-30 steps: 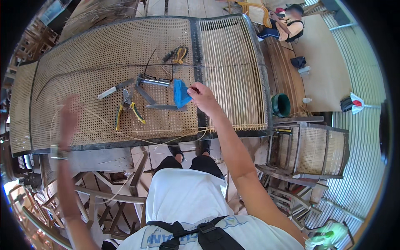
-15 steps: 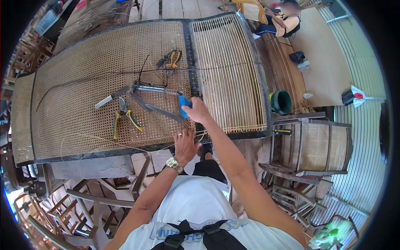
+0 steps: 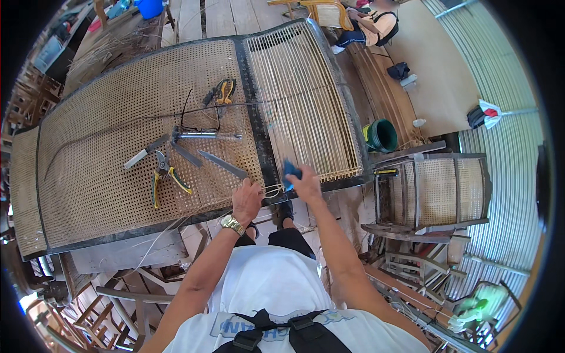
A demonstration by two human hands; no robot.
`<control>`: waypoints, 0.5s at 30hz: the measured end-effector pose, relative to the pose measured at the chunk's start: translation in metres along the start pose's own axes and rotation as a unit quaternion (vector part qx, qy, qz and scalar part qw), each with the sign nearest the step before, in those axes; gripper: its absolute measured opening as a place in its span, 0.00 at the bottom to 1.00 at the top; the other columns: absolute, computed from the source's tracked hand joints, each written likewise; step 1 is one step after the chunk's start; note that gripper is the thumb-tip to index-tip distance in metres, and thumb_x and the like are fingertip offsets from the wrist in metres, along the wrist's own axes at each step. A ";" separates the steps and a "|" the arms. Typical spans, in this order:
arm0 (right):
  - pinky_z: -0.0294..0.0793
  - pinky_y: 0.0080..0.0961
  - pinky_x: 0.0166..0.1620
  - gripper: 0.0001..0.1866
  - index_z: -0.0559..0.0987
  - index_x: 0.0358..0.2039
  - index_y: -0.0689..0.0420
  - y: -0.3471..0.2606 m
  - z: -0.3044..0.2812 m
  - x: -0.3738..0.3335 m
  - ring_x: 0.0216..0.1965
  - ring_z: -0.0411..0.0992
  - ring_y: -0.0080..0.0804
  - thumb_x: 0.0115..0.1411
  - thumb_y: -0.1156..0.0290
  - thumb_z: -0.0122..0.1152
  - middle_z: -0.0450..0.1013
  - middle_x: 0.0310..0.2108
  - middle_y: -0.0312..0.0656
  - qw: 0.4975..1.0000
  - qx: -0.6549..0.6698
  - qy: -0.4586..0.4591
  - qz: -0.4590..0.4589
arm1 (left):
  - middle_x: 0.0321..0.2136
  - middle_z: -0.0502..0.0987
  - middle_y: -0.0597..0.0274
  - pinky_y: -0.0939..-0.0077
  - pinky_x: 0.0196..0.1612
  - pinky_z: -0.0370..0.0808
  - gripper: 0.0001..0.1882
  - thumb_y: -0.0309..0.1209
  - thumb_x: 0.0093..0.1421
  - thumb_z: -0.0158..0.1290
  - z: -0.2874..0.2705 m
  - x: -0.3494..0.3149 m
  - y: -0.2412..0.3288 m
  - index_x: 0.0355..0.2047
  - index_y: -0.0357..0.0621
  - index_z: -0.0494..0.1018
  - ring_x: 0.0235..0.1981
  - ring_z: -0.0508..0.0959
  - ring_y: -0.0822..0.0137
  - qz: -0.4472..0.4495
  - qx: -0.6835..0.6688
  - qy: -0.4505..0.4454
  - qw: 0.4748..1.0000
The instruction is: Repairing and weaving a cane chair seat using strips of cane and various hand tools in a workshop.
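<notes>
A long framed panel lies before me, with woven cane mesh [image 3: 106, 170] on its left and parallel cane strands [image 3: 306, 112] on its right. My right hand [image 3: 307, 185] grips a blurred blue cloth-like piece [image 3: 291, 172] over the near edge of the strand section. At the near rail, my left hand [image 3: 247, 200] has its fingers curled on thin cane strands [image 3: 272, 191], which loop between both hands. Just beyond its fingertips lies a knife blade [image 3: 223, 164]. Left of that are pruning shears [image 3: 165, 173], a white-handled knife [image 3: 144, 153] and a hammer [image 3: 197, 135].
Eyeglasses [image 3: 200, 126] and a yellow-black hand tool [image 3: 223, 91] lie farther back on the mesh. A green bucket [image 3: 381, 136] stands right of the panel, near a cane-backed chair [image 3: 441, 188]. Another person [image 3: 376, 26] sits at the far right.
My right hand has moved right and nearer with the blue piece, from the mesh side to the strand section. My left hand has shifted slightly. The whole view has turned a little.
</notes>
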State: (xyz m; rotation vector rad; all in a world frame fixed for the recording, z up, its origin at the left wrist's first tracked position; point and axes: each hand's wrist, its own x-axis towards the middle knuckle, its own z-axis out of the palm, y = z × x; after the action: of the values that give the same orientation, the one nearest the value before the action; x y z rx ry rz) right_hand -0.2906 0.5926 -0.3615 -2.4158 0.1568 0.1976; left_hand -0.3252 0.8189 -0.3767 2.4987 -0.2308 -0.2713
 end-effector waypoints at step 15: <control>0.75 0.48 0.44 0.18 0.74 0.39 0.58 -0.052 -0.044 0.028 0.41 0.74 0.54 0.53 0.64 0.70 0.72 0.39 0.50 0.976 -0.077 0.175 -0.105 | 0.39 0.75 0.51 0.51 0.44 0.72 0.11 0.39 0.63 0.57 0.000 0.005 0.014 0.35 0.45 0.79 0.41 0.77 0.48 -0.024 -0.031 0.047 0.998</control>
State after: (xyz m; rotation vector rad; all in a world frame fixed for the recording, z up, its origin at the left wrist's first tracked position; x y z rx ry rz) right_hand -0.2500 0.6004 -0.3004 -2.5825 0.0434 -0.3271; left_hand -0.3220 0.8065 -0.3685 2.4509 -0.1230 -0.1778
